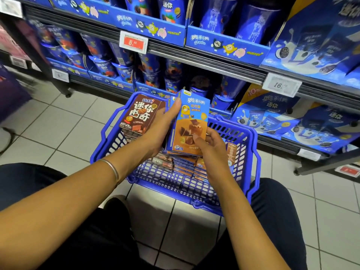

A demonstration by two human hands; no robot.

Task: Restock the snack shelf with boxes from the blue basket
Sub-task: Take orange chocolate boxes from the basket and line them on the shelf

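Blue-and-orange box (190, 121) held upright between both hands, over the blue basket (253, 152). Left hand (161, 123) grips its left edge: thumb laid on the front near the top corner, fingers curled round behind. More box edges show behind that thumb, so likely a small stack; count unclear. Right hand (212, 147) pinches the lower right corner, thumb on the front face, fingers hidden behind the box. Metal bangle (113, 168) on the left wrist.

Brown box (136, 114) stands just left of the left hand, inside the basket, leaning at its far left wall, touching the hand's back or nearly so. Flat boxes (183, 164) lie stacked directly under both hands on the basket bottom; another box stands on edge just right of the right hand. Basket sits on the tiled floor (64, 121) between the person's knees.

Snack shelf (204, 69) is beyond the hands, packed with blue cups and packs. Red price tag (133, 43) above and left of the left hand. Shelf goods blurred.
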